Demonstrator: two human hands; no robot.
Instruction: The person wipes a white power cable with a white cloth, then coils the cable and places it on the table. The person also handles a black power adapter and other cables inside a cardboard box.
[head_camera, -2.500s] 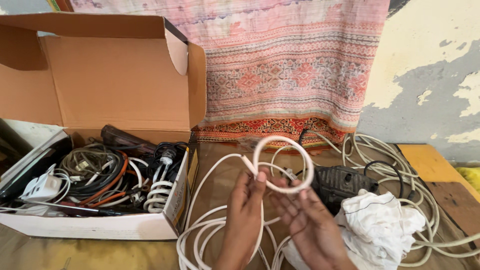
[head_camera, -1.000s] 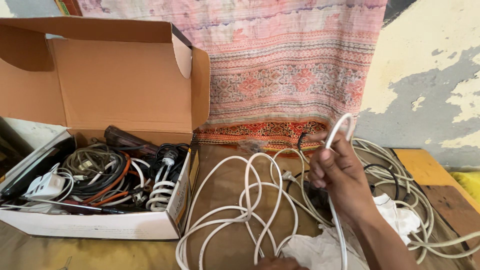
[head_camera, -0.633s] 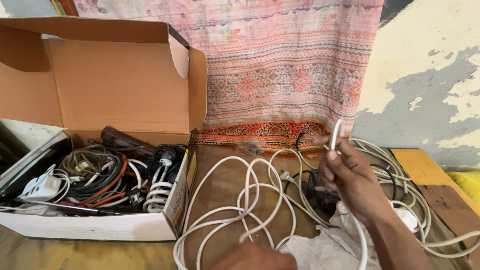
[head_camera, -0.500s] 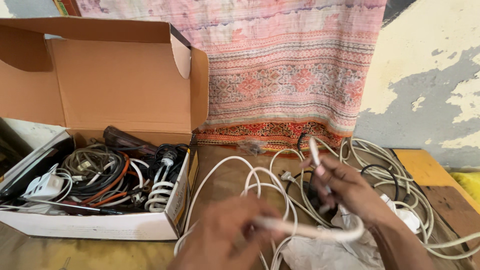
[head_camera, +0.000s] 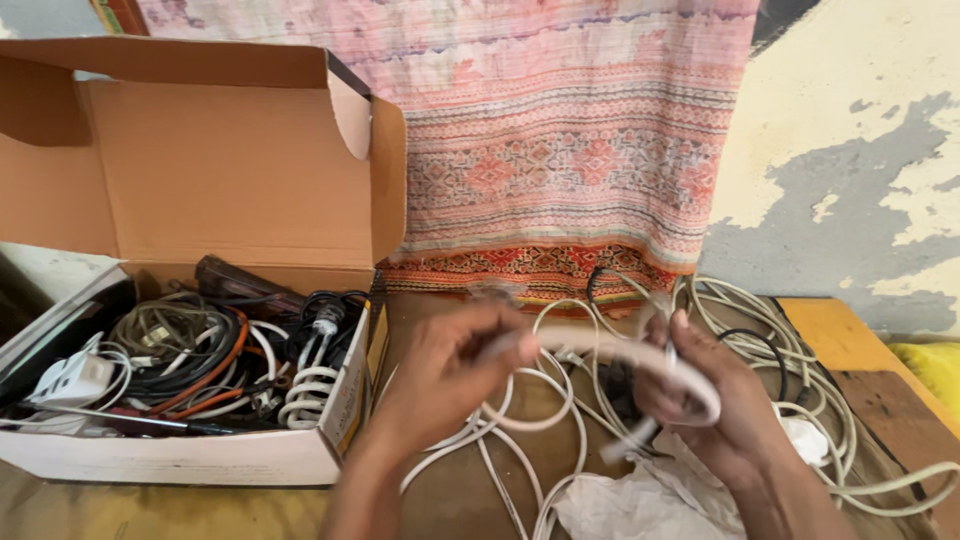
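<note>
Brown table (head_camera: 450, 330) under patterned cloth. Left hand (head_camera: 445, 375) and right hand (head_camera: 720, 400) both grip white cable (head_camera: 610, 352), one loop wound round right; most still sprawls loose. Box (head_camera: 250, 455) beside.

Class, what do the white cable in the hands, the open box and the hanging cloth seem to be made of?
White cable, held by left hand and right hand: probably plastic-sheathed, smooth and bending freely.
Open box: corrugated cardboard, matte brown, folded flaps.
Hanging cloth: woven textile, likely cotton, matte, with patterned pink and red bands.
</note>
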